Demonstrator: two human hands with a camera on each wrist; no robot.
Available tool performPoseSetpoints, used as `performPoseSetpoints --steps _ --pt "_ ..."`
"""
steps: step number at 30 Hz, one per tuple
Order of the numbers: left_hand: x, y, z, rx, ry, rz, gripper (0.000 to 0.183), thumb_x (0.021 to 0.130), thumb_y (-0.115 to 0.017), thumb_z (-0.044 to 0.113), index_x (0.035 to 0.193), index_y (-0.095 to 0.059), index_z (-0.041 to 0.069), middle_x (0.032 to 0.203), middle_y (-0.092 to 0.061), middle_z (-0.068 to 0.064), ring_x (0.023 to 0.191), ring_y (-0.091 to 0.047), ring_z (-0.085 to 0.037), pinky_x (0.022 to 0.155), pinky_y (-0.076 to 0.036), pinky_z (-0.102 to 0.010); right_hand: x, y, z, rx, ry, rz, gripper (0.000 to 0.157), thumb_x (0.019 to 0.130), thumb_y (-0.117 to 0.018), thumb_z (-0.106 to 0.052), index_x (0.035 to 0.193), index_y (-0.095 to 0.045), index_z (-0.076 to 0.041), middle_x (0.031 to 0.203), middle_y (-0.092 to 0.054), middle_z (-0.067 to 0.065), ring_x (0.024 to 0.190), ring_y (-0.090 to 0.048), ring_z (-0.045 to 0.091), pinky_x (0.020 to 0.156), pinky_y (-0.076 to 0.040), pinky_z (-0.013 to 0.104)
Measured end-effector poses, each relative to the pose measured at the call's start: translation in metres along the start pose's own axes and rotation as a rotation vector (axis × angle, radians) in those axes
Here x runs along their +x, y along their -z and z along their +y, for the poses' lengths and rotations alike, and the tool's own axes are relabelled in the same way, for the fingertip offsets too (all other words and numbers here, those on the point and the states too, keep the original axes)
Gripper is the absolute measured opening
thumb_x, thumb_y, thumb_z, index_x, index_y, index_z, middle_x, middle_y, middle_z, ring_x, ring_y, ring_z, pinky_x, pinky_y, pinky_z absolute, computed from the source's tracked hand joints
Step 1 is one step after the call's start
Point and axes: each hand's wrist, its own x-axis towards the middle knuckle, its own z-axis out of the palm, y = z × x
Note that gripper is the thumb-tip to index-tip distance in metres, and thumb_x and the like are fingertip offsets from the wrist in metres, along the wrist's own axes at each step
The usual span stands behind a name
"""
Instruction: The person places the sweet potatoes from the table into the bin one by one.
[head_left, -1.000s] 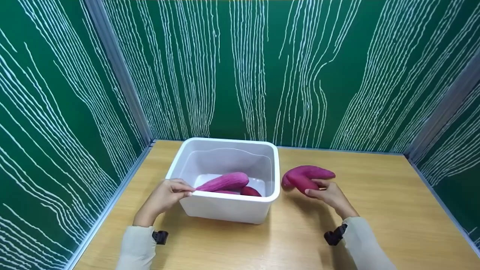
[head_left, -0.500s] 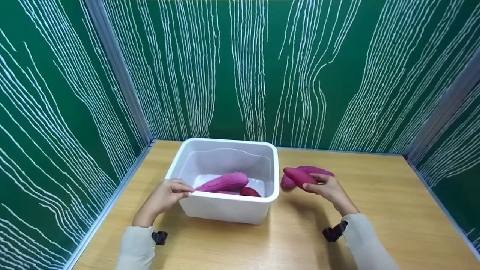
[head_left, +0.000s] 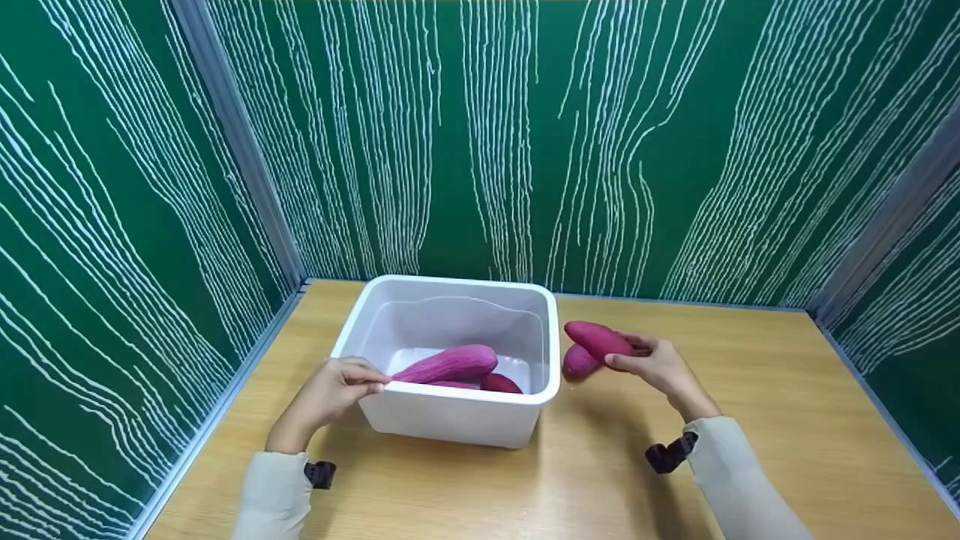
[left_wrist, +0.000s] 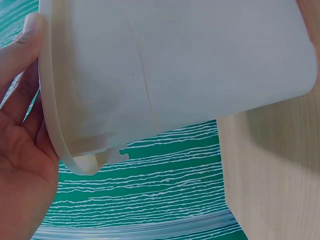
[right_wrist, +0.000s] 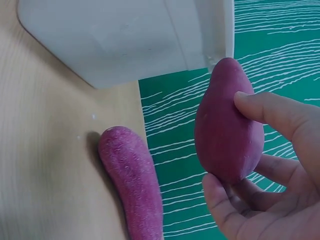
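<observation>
The red sweet potato [right_wrist: 227, 120] is in the air, held above the bench [head_left: 600, 487] just to the right of the white box [head_left: 450, 392]. Its body is thick in the middle and becomes narrow to one end, and the skin looks smooth. I judge that it is stiff, not very heavy and not fragile; a dry skin like this should slip only a little, but the round form can turn in a loose hold. The best place to take it seems to be the wide part, near the balance point.

The right hand [head_left: 664, 371] grips it near the blunt end: the thumb presses one side of the wide part, and the other fingers are bent around the lower end. The narrow end stays free and points toward the box. The wrist comes from the near right.

Below it, the purple sweet potato [right_wrist: 132, 185] lies on the bench, beside the box.

The left hand [head_left: 337, 390] pinches the rim at the near left corner of the box. Inside are a long pink sweet potato [head_left: 454, 364] and a dark red one [head_left: 501, 383]. The pink one's thin end reaches this corner; whether the fingers touch it, I cannot tell.
</observation>
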Motion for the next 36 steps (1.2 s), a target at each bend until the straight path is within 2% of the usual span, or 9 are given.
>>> performPoseSetpoints --steps 6,12,16,25,30,36 --pt "0.0 0.0 0.002 -0.02 -0.003 -0.007 0.012 0.084 -0.071 0.005 0.093 -0.078 0.01 0.095 -0.072 -0.004 0.092 -0.061 -0.019 0.074 -0.052 -0.019 0.0 0.005 -0.01 -0.015 0.022 0.008 0.071 0.087 -0.07 -0.035 0.14 -0.044 0.004 0.127 -0.057 0.026 0.109 -0.057 0.028 0.087 -0.048 0.03" --pt "0.0 0.0 0.001 -0.011 0.022 -0.006 0.012 0.084 -0.072 0.006 0.093 -0.078 0.012 0.096 -0.072 -0.004 0.094 -0.061 -0.02 0.077 -0.055 -0.025 0.0 0.008 -0.016 -0.015 0.024 0.003 0.073 0.087 -0.07 -0.036 0.141 -0.042 0.004 0.13 -0.055 0.026 0.111 -0.056 0.03 0.092 -0.045 0.037" --pt "0.001 0.0 0.0 -0.01 0.029 -0.004 0.012 0.084 -0.072 0.006 0.092 -0.078 0.012 0.096 -0.072 -0.003 0.096 -0.062 -0.021 0.08 -0.056 -0.029 0.001 0.01 -0.02 -0.02 0.024 0.002 0.073 0.087 -0.07 -0.036 0.142 -0.042 0.002 0.13 -0.055 0.026 0.11 -0.056 0.03 0.092 -0.044 0.037" --pt "0.001 0.0 0.0 -0.005 0.035 -0.002 0.013 0.083 -0.072 0.005 0.092 -0.078 0.012 0.097 -0.072 -0.004 0.095 -0.062 -0.021 0.08 -0.056 -0.028 0.001 0.011 -0.037 -0.012 0.028 -0.017 0.075 0.087 -0.07 -0.035 0.145 -0.038 0.0 0.131 -0.054 0.027 0.111 -0.056 0.031 0.092 -0.05 0.037" --pt "0.001 0.0 -0.001 0.004 0.016 0.002 0.013 0.083 -0.072 0.005 0.092 -0.078 0.012 0.095 -0.072 -0.003 0.094 -0.06 -0.02 0.077 -0.055 -0.024 0.001 0.01 -0.045 -0.019 0.055 -0.012 0.071 0.086 -0.072 -0.035 0.143 -0.043 -0.004 0.129 -0.056 0.025 0.111 -0.056 0.03 0.086 -0.051 0.031" --pt "0.0 0.0 -0.001 0.01 0.011 0.0 0.013 0.083 -0.072 0.004 0.093 -0.078 0.011 0.096 -0.071 -0.004 0.093 -0.06 -0.02 0.077 -0.054 -0.024 0.003 0.008 -0.051 -0.041 0.085 -0.017 0.068 0.085 -0.072 -0.033 0.142 -0.047 -0.007 0.126 -0.058 0.025 0.109 -0.056 0.03 0.085 -0.052 0.033"
